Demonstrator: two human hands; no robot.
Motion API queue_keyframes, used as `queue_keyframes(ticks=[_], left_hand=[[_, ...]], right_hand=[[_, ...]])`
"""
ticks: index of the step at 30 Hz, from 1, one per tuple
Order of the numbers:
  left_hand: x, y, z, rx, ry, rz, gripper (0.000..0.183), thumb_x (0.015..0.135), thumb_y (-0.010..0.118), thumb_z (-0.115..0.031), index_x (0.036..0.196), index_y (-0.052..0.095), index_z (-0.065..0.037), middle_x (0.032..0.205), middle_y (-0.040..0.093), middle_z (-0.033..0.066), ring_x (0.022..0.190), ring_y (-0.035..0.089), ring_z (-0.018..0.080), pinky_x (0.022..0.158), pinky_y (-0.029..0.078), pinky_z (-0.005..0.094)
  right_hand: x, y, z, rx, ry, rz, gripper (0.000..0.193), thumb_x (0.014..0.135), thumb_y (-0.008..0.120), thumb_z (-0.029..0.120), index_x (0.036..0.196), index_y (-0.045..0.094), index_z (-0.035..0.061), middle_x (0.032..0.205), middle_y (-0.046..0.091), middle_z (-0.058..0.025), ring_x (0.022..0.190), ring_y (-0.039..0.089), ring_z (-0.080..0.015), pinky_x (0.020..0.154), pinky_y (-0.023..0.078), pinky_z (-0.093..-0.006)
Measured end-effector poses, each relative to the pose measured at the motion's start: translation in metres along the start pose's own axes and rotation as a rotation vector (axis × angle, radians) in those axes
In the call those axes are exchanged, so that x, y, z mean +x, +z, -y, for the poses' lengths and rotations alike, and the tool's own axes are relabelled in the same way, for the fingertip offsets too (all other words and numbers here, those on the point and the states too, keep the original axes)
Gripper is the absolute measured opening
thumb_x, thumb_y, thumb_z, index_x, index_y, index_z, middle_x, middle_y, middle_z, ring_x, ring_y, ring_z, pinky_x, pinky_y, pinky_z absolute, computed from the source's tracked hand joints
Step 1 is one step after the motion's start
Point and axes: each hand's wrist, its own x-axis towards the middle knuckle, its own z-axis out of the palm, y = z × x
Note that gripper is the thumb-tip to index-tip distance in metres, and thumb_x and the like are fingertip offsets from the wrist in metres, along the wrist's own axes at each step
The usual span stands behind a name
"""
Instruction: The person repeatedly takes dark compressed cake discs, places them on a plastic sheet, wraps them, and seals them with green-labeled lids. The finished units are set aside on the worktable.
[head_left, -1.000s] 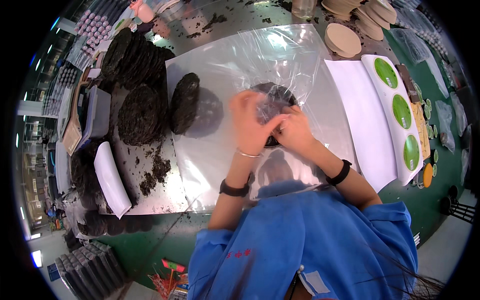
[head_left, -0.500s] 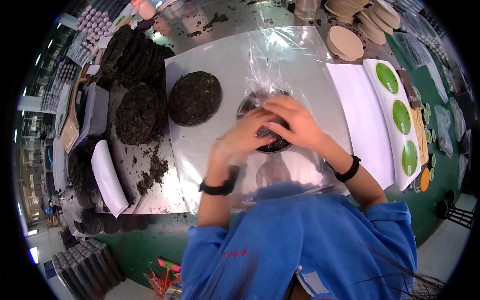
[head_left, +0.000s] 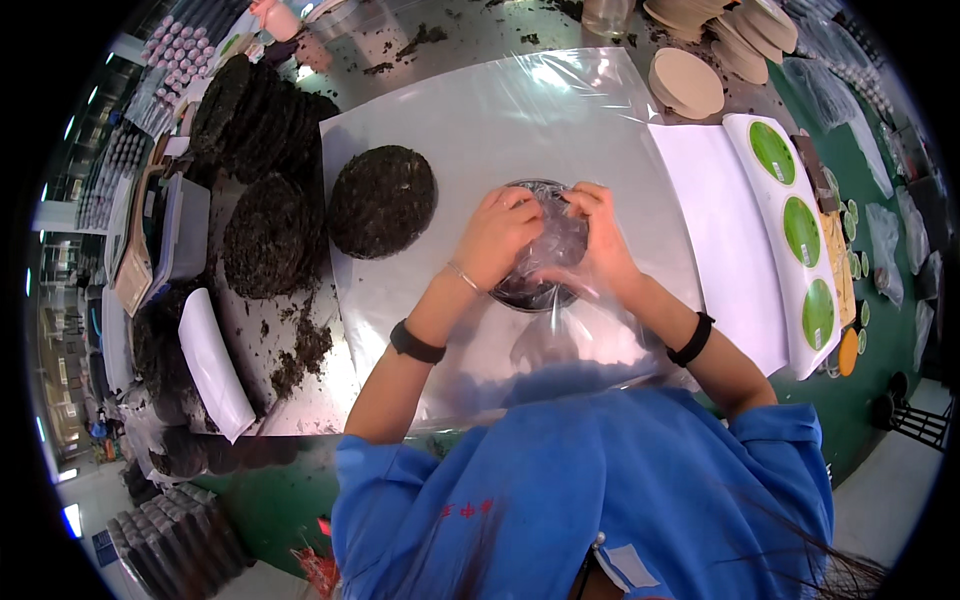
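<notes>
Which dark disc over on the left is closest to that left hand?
The lone disc, flat on the pale sheet, just left of that hand; the piled discs are farther left.

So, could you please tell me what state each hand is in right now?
Left hand: fingers curled, apparently closed on the clear film over the dark disc.
Right hand: fingers bent, apparently gripping that film too.

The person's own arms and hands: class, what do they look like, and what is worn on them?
The left hand and right hand are bare, without gloves. A thin, light bracelet circles the left wrist. Each forearm also has a dark band, left and right. Loose blue sleeves, left and right, leave the forearms uncovered.
</notes>
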Motion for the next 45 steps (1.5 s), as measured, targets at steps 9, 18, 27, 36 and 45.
queue_keyframes(ticks=[9,18,27,36,45], left_hand=[[-0.023,0.015,-0.037,-0.415,-0.422,-0.247,0.043,0.089,0.056,-0.003,0.132,0.055,0.000,0.133,0.057,0.0162,0.130,0.050,0.0351,0.115,0.038,0.0448],[-0.019,0.041,-0.066,-0.269,-0.611,-0.435,0.042,0.096,0.050,0.002,0.138,0.059,-0.002,0.139,0.055,0.0171,0.128,0.052,0.0333,0.112,0.039,0.0404],[-0.023,0.047,-0.054,0.016,-0.456,-0.227,0.040,0.093,0.060,-0.007,0.133,0.064,0.000,0.141,0.054,0.0189,0.133,0.046,0.0378,0.115,0.032,0.0484],[-0.018,0.037,-0.061,-0.073,-0.543,-0.172,0.036,0.104,0.049,-0.014,0.132,0.065,0.002,0.143,0.052,0.0164,0.133,0.044,0.0354,0.114,0.032,0.0463],[-0.022,0.040,-0.056,-0.047,-0.537,-0.156,0.037,0.104,0.050,-0.014,0.134,0.064,0.002,0.144,0.050,0.0170,0.136,0.041,0.0360,0.116,0.031,0.0470]], right_hand=[[0.003,0.010,-0.002,-0.504,-0.088,0.480,0.016,0.080,0.073,0.016,0.091,0.069,0.0048,0.098,0.068,-0.0090,0.101,0.062,-0.0291,0.085,0.051,-0.0367],[0.014,0.020,0.003,-0.272,0.324,0.414,0.046,0.085,0.070,0.018,0.127,0.059,0.0016,0.121,0.062,-0.0218,0.119,0.058,-0.0381,0.099,0.049,-0.0463],[-0.072,-0.195,0.022,-0.404,0.318,0.154,0.076,0.086,0.082,0.029,0.150,0.047,0.0069,0.149,0.052,-0.0157,0.139,0.046,-0.0370,0.118,0.034,-0.0472],[-0.239,-0.334,0.006,-1.191,0.561,-0.246,0.054,0.075,0.086,0.017,0.124,0.068,0.0033,0.119,0.063,-0.0111,0.112,0.060,-0.0316,0.094,0.051,-0.0391],[-0.239,-0.329,0.000,-1.167,0.354,-0.342,0.015,0.079,0.081,0.007,0.093,0.077,0.0065,0.094,0.067,-0.0038,0.086,0.063,-0.0271,0.074,0.054,-0.0369]])
